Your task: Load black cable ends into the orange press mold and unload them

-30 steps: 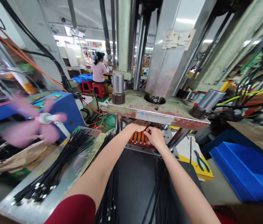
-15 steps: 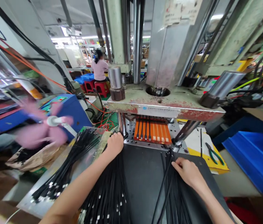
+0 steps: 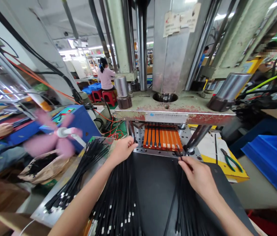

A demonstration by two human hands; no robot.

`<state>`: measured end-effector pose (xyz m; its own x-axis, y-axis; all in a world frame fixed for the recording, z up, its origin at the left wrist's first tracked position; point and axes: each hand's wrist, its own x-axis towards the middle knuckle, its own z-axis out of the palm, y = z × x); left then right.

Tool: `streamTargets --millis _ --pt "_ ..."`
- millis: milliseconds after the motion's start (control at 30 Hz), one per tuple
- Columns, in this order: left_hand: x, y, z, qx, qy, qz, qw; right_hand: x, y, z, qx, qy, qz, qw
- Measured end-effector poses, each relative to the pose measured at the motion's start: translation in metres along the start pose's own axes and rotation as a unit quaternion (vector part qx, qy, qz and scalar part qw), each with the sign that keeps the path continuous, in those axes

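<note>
My right hand [image 3: 198, 173] pinches a thin black cable [image 3: 179, 151], its end pointing up at the front right of an orange slotted fixture [image 3: 161, 149]. Under that hand a bundle of black cables [image 3: 186, 206] hangs over the dark mat. My left hand [image 3: 122, 150] is closed, fingertips together by the fixture's front left; what they hold, if anything, I cannot make out. Below it spreads another bundle of black cables [image 3: 118, 196] with pale metal tips. Several black cables [image 3: 155, 136] lie in the fixture's left slots; pale pieces [image 3: 169, 145] show in its right slots.
A press plate [image 3: 138, 113] on steel posts stands over the fixture. More cables [image 3: 79, 173] lie on the left sheet. A pink fan [image 3: 61, 132] spins there. Green-handled pliers [image 3: 231, 160] and a blue bin [image 3: 273, 164] are right. Another person's hand [image 3: 3, 130] shows far left.
My right hand has lifted a cable end from its bundle toward the fixture. My left hand has moved right, off the top of its bundle, fingertips now pinched. The view has shifted slightly.
</note>
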<state>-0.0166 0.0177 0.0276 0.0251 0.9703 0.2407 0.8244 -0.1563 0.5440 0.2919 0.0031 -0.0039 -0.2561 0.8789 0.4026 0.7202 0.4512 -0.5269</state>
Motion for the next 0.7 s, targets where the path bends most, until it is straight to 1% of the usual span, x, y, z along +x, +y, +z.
streamTargets --millis 33,100,167,233,300,367,433,500,533,567,600,667,700 --pt "-0.003 0.016 -0.003 -0.063 -0.009 0.037 0.997 0.001 -0.013 -0.001 0.044 -0.015 -0.03 0.998" --pt "-0.007 0.049 -0.007 -0.16 -0.041 0.09 0.982 0.005 -0.039 -0.004 0.12 -0.04 -0.06 0.99" --pt "-0.01 0.08 -0.01 -0.206 -0.075 0.123 0.968 0.009 -0.059 -0.008 0.177 -0.044 -0.065 0.981" --pt "-0.011 0.102 -0.01 -0.232 -0.1 0.15 0.956 0.015 -0.071 -0.011 0.218 -0.025 -0.064 0.973" --pt "-0.008 0.116 -0.007 -0.269 -0.108 0.161 0.943 0.019 -0.075 -0.014 0.248 -0.005 -0.055 0.967" --pt "-0.002 0.124 -0.003 -0.323 -0.107 0.156 0.927 0.02 -0.076 -0.017 0.258 0.008 -0.049 0.965" --pt "0.006 0.128 -0.001 -0.374 -0.123 0.143 0.908 0.017 -0.074 -0.016 0.243 0.013 -0.055 0.968" --pt "0.015 0.132 -0.003 -0.408 -0.129 0.132 0.894 0.011 -0.07 -0.011 0.212 0.0 -0.071 0.975" --pt "0.02 0.133 -0.006 -0.413 -0.114 0.133 0.894 0.008 -0.066 -0.007 0.199 -0.013 -0.077 0.977" --pt "0.026 0.135 -0.009 -0.413 -0.082 0.141 0.896 0.006 -0.062 -0.002 0.187 -0.027 -0.079 0.979" --pt "0.031 0.136 -0.013 -0.407 -0.039 0.159 0.899 0.006 -0.056 0.004 0.176 -0.04 -0.077 0.98" --pt "0.041 0.139 -0.021 -0.377 0.056 0.223 0.897 0.014 -0.041 0.014 0.158 -0.049 -0.07 0.984" --pt "0.045 0.141 -0.024 -0.357 0.094 0.264 0.891 0.023 -0.033 0.019 0.15 -0.042 -0.065 0.986"
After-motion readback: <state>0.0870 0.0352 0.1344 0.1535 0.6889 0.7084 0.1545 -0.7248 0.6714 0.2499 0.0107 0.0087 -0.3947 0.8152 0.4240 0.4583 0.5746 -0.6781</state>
